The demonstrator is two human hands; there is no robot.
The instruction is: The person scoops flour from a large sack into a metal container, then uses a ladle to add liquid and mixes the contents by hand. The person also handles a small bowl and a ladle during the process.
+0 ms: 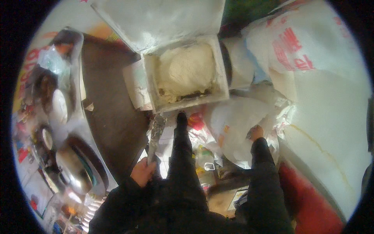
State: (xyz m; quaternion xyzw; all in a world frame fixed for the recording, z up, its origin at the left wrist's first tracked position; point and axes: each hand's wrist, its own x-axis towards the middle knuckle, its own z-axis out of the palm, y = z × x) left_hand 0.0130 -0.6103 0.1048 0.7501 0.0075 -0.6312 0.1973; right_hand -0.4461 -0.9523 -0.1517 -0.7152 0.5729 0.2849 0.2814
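Note:
My left hand (143, 172) grips the lower end of a long flat blade-like tool (156, 133), its wide upper part patchy with pale residue. The tool points up toward the front wall of an open white box (190, 106). Inside that box lies a large off-white mass (190, 65), dough or flour; which one I cannot tell. Over on the right, my right hand (257, 133) has its fingers closed at a translucent plastic bag (238, 117) beside the box. The fingertips are blurred and partly hidden.
The box lid (166, 20) stands raised behind. A large white sack (315, 84) with red printing fills the right side. At left, a counter (79, 140) carries a metal bowl (73, 168) and plates. Plastic bottles (204, 161) stand low between my arms, near my outstretched leg (182, 146).

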